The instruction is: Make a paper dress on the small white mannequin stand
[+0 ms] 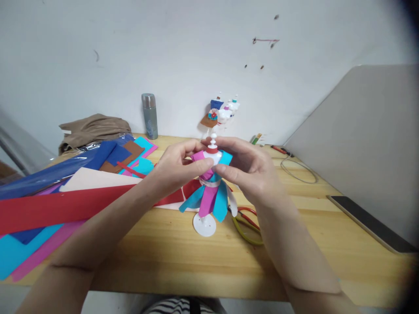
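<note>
A small white mannequin stand (204,225) rests on the wooden table (183,257), dressed in magenta and cyan paper strips (209,198) tied at the waist with a white band. My left hand (178,168) pinches the magenta piece at the figure's shoulder. On the other side, my right hand (248,168) has its fingers closed on the cyan piece at the other shoulder. A red collar and white knob poke up between my fingers.
Coloured paper sheets (49,205) in red, blue, cyan and pink cover the left of the table. Scissors (247,224) lie behind the stand. A grey flask (149,116), more dressed figures (220,113), a brown cloth (93,128), a cable (299,172) and a phone (369,222) are around.
</note>
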Demonstrator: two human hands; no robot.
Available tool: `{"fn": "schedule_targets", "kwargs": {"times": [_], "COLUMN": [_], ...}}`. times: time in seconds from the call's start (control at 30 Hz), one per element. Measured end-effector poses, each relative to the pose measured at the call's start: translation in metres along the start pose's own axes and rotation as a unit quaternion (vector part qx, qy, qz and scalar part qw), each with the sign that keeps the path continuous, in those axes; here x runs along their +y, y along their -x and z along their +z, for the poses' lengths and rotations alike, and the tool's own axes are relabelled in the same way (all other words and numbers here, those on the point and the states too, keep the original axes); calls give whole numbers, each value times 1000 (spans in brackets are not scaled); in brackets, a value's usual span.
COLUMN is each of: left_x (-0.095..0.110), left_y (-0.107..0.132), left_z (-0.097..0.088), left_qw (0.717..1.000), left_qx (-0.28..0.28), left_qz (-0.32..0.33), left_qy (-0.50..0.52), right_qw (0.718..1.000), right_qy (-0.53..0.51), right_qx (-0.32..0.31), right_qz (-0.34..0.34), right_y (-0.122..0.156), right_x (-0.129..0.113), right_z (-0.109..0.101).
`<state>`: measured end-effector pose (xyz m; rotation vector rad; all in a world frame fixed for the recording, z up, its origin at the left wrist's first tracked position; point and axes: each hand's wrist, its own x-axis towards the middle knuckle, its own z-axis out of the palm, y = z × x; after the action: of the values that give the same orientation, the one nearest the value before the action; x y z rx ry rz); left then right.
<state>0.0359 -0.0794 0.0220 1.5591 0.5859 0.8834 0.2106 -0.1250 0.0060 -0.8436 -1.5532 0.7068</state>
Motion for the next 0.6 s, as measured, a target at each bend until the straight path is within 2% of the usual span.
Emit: {"fn": "schedule_targets", "kwargs": {"times": [0.5, 0.6], "left_x": [-6, -3], "left_y": [3, 4], "left_z": [-3, -3], "left_qw": [999, 999], "left_qx": [-20, -26], "left_qz": [32, 20], "left_qy": [-8, -4], "right_qw": [1000, 1000], "right_qy": [-21, -17], "right_qx": [6, 10], "right_qz": [2, 7], "right_y": [0, 0], "right_x": [1, 0], "right_z": [1, 1]}}
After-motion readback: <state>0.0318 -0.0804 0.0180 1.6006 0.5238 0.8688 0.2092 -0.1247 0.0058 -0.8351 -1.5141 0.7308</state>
